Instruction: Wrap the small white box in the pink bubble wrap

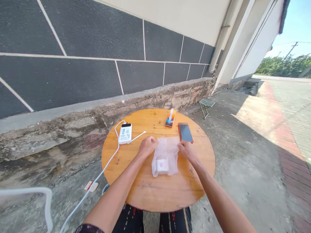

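A translucent, pinkish-white wrapping sheet (167, 147), which looks like bubble wrap, lies on the round wooden table (143, 192). Near its lower end is a small white box (162, 165), on or within the sheet; I cannot tell which. My left hand (147, 144) pinches the sheet's upper left corner with closed fingers. At the upper right corner, my right hand (186, 149) grips the same sheet, also closed. Just beyond the right hand lies a phone (186, 133) with a red edge, its top part blurred out.
An orange tape dispenser (171, 117) stands at the table's far side. To the left, a white power bank (125, 133) has a white cable (108, 162) running off the table edge. A small folding stool (206, 105) stands on the concrete by the wall.
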Tool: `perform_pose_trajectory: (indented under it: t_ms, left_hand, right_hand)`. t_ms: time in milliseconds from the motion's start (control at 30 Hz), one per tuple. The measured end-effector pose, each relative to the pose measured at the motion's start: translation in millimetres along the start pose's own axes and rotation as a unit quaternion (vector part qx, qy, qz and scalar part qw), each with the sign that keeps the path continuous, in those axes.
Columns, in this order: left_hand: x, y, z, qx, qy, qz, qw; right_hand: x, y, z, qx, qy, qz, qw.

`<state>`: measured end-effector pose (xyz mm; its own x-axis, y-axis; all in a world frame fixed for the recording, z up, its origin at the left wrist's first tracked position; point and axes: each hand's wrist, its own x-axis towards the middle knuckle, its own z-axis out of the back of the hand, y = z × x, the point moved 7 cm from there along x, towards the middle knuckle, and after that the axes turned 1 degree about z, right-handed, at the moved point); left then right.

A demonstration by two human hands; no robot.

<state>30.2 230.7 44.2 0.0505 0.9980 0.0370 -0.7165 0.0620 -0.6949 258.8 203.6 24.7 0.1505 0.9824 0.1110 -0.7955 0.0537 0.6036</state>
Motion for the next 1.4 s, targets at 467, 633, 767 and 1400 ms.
perform_pose_trajectory:
  t_ms: [467, 633, 767, 1400]
  left_hand:
    - [-3.5, 7.1, 23.9, 0.158, 0.053, -0.035, 0.985]
    - [2.7, 31.1, 20.0, 0.153, 0.057, -0.005, 0.987]
    - [-3.9, 32.2, 29.8, 0.158, 0.012, 0.016, 0.987]
    - [-146.7, -4.1, 28.5, 0.053, 0.238, -0.332, 0.911]
  right_hand:
    - [1.0, -7.9, -1.6, -0.018, -0.006, 0.002, 1.000]
    - [0.6, -4.2, -2.5, -0.045, -0.001, 0.002, 0.999]
    - [-7.7, 3.6, 14.5, -0.063, 0.002, 0.011, 0.998]
    - [-119.6, 70.2, 34.3, -0.098, 0.204, 0.258, 0.939]
